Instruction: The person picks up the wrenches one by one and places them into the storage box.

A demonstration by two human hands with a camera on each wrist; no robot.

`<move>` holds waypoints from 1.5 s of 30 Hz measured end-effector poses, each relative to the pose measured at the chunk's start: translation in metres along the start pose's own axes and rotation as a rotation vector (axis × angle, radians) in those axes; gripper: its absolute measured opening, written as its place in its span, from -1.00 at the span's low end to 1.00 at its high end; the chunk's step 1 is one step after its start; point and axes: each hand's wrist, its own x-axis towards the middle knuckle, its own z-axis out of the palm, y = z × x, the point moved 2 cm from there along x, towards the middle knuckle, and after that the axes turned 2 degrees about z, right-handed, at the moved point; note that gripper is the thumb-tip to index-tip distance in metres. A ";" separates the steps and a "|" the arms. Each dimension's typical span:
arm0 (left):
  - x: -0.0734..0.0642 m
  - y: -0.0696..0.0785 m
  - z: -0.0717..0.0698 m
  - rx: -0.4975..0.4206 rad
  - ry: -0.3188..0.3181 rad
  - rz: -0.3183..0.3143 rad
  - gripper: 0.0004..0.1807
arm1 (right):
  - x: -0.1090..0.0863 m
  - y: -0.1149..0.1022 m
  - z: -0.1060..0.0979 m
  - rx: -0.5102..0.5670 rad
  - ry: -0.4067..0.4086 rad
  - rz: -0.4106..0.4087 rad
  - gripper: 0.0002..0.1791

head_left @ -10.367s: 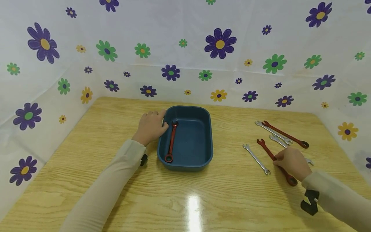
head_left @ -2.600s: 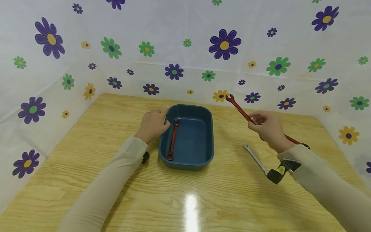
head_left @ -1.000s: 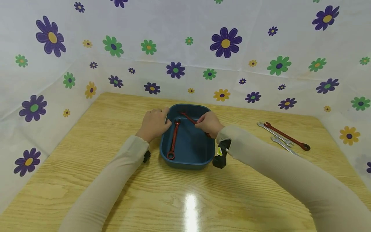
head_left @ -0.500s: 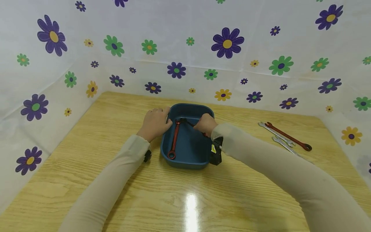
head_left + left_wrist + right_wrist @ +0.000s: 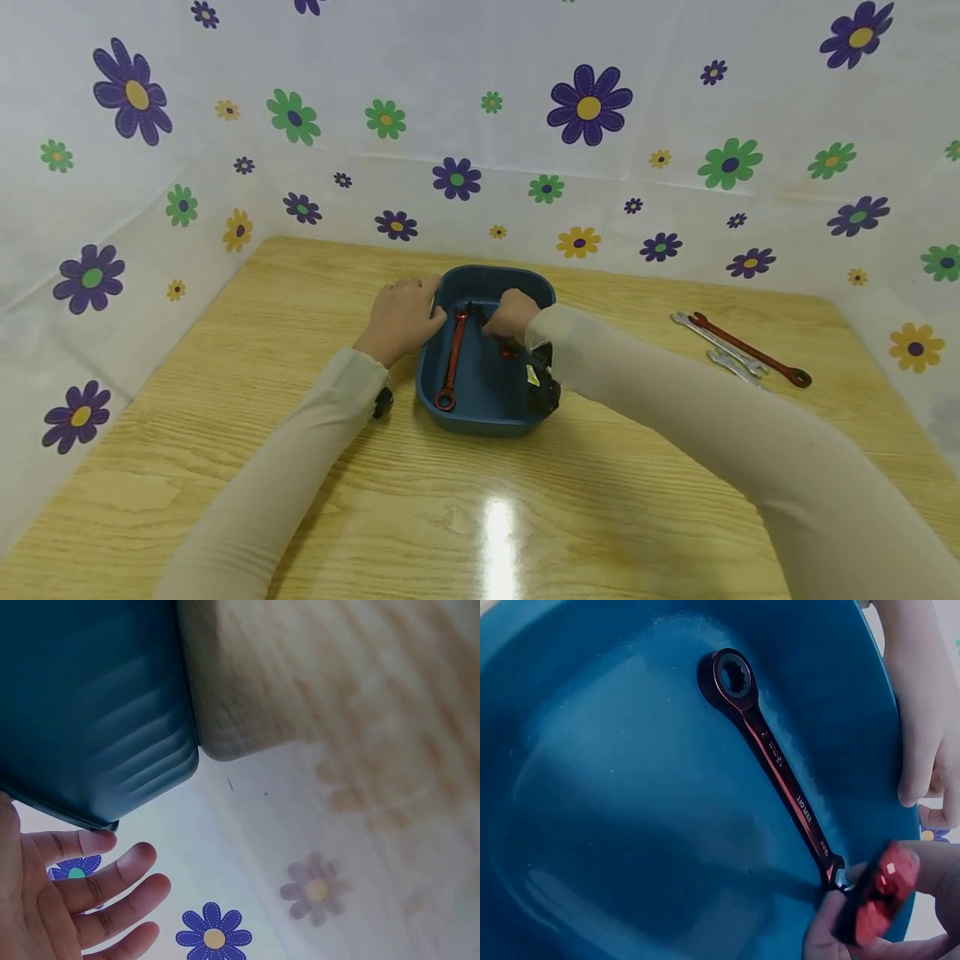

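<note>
My left hand [image 5: 401, 321] grips the left rim of a deep blue plastic tub [image 5: 480, 425]. In the left wrist view its index finger touches the rim from outside, while the other fingers are spread and free. My right hand [image 5: 513, 317] is inside the tub, pinching a red combination wrench [image 5: 885, 892] whose near end looks blurred in the right wrist view. The hand covers much of that wrench in the head view. A second red wrench [image 5: 453, 358] lies along the tub's left side, its ring end [image 5: 735, 679] toward the person.
To the right on the wooden table [image 5: 360, 517] lie a red wrench [image 5: 750, 350], a silver wrench [image 5: 720, 342] beside it and another silver wrench [image 5: 731, 364], partly hidden by the right sleeve. A flowered white cloth [image 5: 480, 142] hangs behind.
My right hand picked up a red wrench from the right of the table and carried it left into the tub. It has since moved lower and further left. My left hand stays at the rim.
</note>
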 end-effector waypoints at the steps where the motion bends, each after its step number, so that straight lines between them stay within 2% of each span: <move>1: 0.000 0.000 -0.001 0.000 0.002 0.001 -0.67 | 0.002 -0.001 0.001 -0.001 -0.007 0.010 -0.66; 7: 0.001 0.000 -0.002 -0.001 0.012 0.002 -0.66 | 0.015 -0.008 0.010 -0.019 -0.062 0.059 -0.81; 11: 0.002 0.000 0.000 0.009 0.012 0.000 -0.65 | 0.021 -0.012 0.019 0.027 -0.108 0.115 -0.93; 18: -0.001 0.001 0.002 0.011 0.003 -0.010 -0.67 | 0.024 -0.014 0.036 0.125 -0.152 0.164 -0.80; 27: -0.007 0.006 0.001 0.001 0.002 -0.008 -0.64 | 0.024 -0.010 0.053 0.124 -0.217 0.192 -0.95; 32: -0.007 0.005 0.000 0.017 0.024 -0.002 -0.64 | 0.040 -0.009 0.059 0.147 -0.265 0.242 -0.91; 33: -0.007 0.005 0.000 0.020 0.027 0.000 -0.64 | 0.054 -0.005 0.063 0.164 -0.289 0.261 -0.93; 36: -0.006 0.004 0.000 0.026 0.035 0.006 -0.64 | 0.063 -0.004 0.065 0.180 -0.315 0.288 -0.91; 39: -0.005 0.003 0.000 0.022 0.032 0.005 -0.65 | 0.062 -0.005 0.066 0.179 -0.298 0.266 -0.86; 40: -0.004 0.003 0.000 0.020 0.030 0.005 -0.64 | 0.049 -0.009 0.062 0.165 -0.275 0.248 -0.82; 45: -0.003 0.002 -0.001 0.017 0.013 -0.004 -0.59 | 0.035 -0.015 0.056 0.128 -0.246 0.208 -0.77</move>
